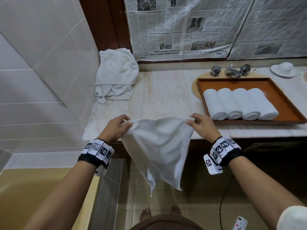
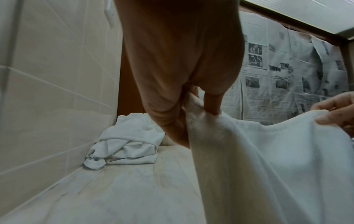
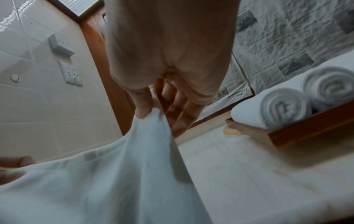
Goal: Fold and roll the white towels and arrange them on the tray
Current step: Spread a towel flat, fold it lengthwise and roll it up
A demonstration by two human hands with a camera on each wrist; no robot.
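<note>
A white towel [image 1: 157, 146] hangs spread in front of the counter edge. My left hand [image 1: 118, 127] pinches its upper left corner and my right hand [image 1: 197, 123] pinches its upper right corner. The left wrist view shows my left hand [image 2: 193, 104] pinching the towel [image 2: 268, 166]; the right wrist view shows my right hand [image 3: 149, 110] pinching the cloth [image 3: 114, 174]. Several rolled white towels [image 1: 239, 103] lie side by side in the brown tray [image 1: 289, 103] at the right. A heap of unfolded white towels [image 1: 116, 75] sits in the counter's back left corner.
The marble counter [image 1: 157, 97] runs from the tiled wall [image 1: 41, 63] to the sink taps [image 1: 230, 71]. A white cup on a saucer [image 1: 284, 68] stands far right. Newspaper [image 1: 182, 25] covers the mirror. A black cable [image 1: 222, 205] trails over the floor.
</note>
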